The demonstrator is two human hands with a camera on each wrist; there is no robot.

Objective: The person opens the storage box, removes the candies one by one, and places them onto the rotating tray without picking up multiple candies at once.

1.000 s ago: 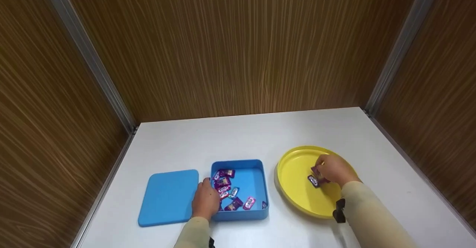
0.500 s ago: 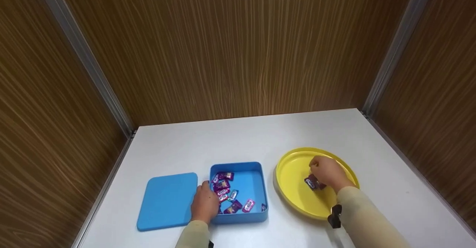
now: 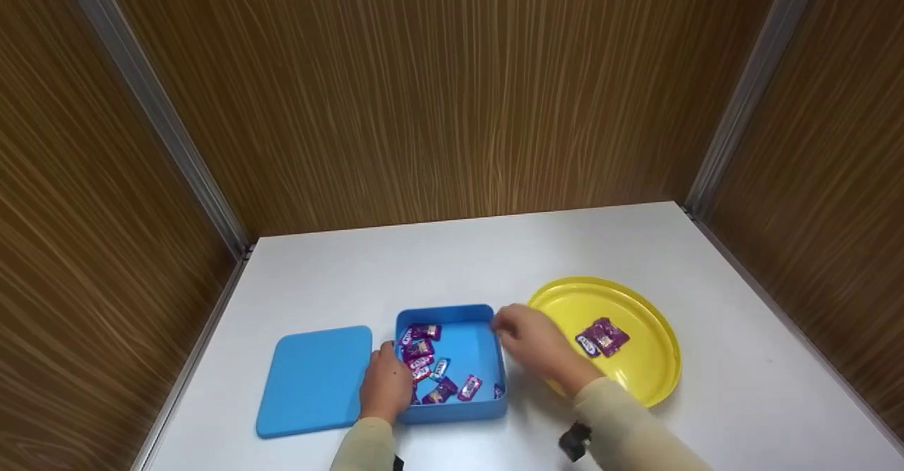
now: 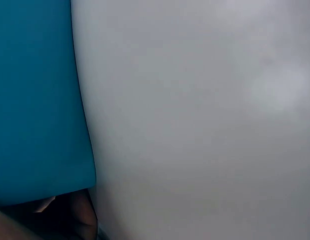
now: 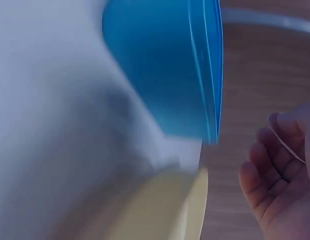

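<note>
My left hand [image 3: 387, 384] grips the left wall of a blue square box [image 3: 452, 410], near its front corner. Several small wrapped candies [image 3: 441, 391] lie inside, mostly along the left side, with purple, pink and blue wrappers. My right hand [image 3: 538, 344] is over the gap between the box and a yellow round plate [image 3: 660, 379], its fingertips by the box's right rim. In the right wrist view this hand [image 5: 285, 175] has loosely bent fingers and holds nothing. Purple wrapped candies [image 3: 607, 337] lie together on the plate. The left wrist view shows mostly the box wall [image 4: 39, 100].
A flat blue lid [image 3: 314, 383] lies on the white table [image 3: 452, 259] left of the box. Wood-grain panels [image 3: 452, 90] stand at the back and both sides, with metal strips [image 3: 748, 97] in the corners.
My right hand has let go of a purple candy on the plate and moved left to the box's right rim. My left hand has stayed on the box.
</note>
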